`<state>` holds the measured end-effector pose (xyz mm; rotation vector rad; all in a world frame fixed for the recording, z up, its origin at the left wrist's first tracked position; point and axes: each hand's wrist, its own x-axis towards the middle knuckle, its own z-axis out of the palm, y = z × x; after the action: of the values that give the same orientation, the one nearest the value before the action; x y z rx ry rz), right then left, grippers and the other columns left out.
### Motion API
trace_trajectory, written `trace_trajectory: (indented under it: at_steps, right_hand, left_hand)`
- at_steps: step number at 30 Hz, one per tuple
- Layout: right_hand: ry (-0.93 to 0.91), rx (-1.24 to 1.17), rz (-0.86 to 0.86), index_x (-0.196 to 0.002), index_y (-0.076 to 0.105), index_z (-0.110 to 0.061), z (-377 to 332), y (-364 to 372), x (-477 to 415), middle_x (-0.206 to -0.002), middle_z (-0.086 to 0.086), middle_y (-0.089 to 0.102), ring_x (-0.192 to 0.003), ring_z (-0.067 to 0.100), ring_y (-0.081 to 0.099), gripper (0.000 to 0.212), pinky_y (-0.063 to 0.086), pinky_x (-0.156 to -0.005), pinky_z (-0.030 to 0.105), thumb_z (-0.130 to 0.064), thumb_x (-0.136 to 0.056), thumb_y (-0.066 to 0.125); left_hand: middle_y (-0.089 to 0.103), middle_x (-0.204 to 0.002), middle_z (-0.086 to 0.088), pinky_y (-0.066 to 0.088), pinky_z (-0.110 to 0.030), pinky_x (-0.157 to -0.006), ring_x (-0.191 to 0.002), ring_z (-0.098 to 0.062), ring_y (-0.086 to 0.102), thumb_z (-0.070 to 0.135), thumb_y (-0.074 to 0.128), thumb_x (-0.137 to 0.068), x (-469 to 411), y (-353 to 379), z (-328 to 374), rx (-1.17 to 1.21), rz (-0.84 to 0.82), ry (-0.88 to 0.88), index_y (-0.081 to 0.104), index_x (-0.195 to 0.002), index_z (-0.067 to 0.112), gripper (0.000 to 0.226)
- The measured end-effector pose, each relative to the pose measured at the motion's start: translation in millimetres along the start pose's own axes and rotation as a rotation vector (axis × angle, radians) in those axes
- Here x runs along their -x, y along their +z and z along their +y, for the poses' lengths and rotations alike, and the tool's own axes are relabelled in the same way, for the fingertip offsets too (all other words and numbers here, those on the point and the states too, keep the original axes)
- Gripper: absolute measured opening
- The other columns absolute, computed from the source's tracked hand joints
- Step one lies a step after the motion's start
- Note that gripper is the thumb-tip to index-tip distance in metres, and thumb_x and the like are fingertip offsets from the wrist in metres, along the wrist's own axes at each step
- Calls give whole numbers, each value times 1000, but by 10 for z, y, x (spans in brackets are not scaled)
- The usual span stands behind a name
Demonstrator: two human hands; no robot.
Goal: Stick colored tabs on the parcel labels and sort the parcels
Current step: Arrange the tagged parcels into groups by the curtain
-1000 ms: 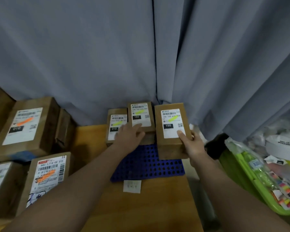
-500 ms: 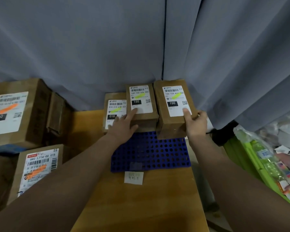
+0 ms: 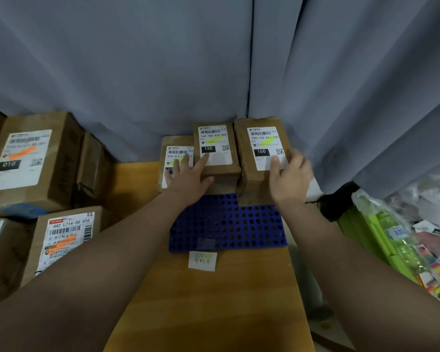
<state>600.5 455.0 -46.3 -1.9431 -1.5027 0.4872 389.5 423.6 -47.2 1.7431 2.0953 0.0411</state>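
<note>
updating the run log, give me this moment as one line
left hand flat, touching middle brown cardboard parcel | right hand holds right brown cardboard parcel | yellow-green tabs on both

My left grip (image 3: pixel 188 176) lies flat, fingers spread, across the low parcel (image 3: pixel 174 142) and the middle parcel (image 3: pixel 215 148), forefinger on the middle label. My right grip (image 3: pixel 290 176) holds the right parcel (image 3: pixel 262 148), thumb on its label. All three carry yellow-green tabs and sit at the far edge of the blue perforated mat (image 3: pixel 229 224) on the table (image 3: pixel 214 301).
</note>
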Motion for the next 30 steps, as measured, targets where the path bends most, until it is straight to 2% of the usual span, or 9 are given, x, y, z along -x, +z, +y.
trace_trajectory:
  at_steps: [2,5,9,12,18,22,27,30]
  right_hand:
    - [-136,63,-2,-141,35,-9,-95,-18,98,-146,20,31,-137,34,26,55,22,-113,46,-37,-95,50]
    - [-294,51,-20,-140,38,-7,-316,-45,279,-146,21,32,-136,35,28,53,22,-113,43,-27,-94,54]
    - [-436,-68,-111,-137,40,-5,-655,2,615,-139,18,40,-129,31,34,49,30,-108,39,-19,-92,56]
    - [-519,-158,-203,-135,42,-6,-884,112,906,-134,15,45,-126,29,37,47,35,-105,39,-14,-91,56]
    - [-619,-234,-375,-135,43,-8,-1358,381,1507,-135,12,46,-127,26,39,46,30,-103,29,-12,-92,57]
    - [-676,-257,-423,-136,43,-12,-1790,533,1913,-135,6,47,-126,19,41,45,29,-100,21,-12,-92,55]
    - [-720,-312,-424,-134,45,-14,-2349,782,2418,-134,3,49,-123,14,42,43,31,-98,19,-11,-92,54]
    - [-650,-356,-451,-127,51,-14,-2713,972,2768,-125,3,54,-116,14,48,34,40,-92,22,-12,-94,53]
  left_hand:
    - [1,-160,-14,2,-52,-118,-146,-35,-4,50,34,-99,81,-86,18,17,55,22,2,-151,38,63]
    - [11,-159,-14,5,-49,-118,-147,-32,2,47,37,-99,264,-193,5,54,140,61,10,-152,32,61]
    - [24,-155,-9,11,-45,-118,-145,-29,12,42,45,-97,622,-304,-135,89,300,59,29,-148,24,56]
    - [30,-153,-6,12,-42,-119,-144,-27,16,40,48,-96,937,-390,-383,111,386,26,36,-145,22,53]
    - [36,-149,-5,15,-38,-117,-142,-25,20,37,51,-96,1683,-605,-1015,151,494,-62,44,-139,19,48]
    - [43,-142,-6,21,-36,-112,-135,-25,29,37,53,-95,2004,-808,-1538,135,563,-92,47,-137,19,46]
    - [42,-145,-2,20,-38,-116,-138,-23,28,37,53,-94,2191,-1050,-2172,108,604,-87,46,-138,20,48]
    - [42,-144,-3,22,-40,-115,-138,-24,29,38,54,-94,2313,-1193,-2662,106,607,-75,46,-138,19,48]
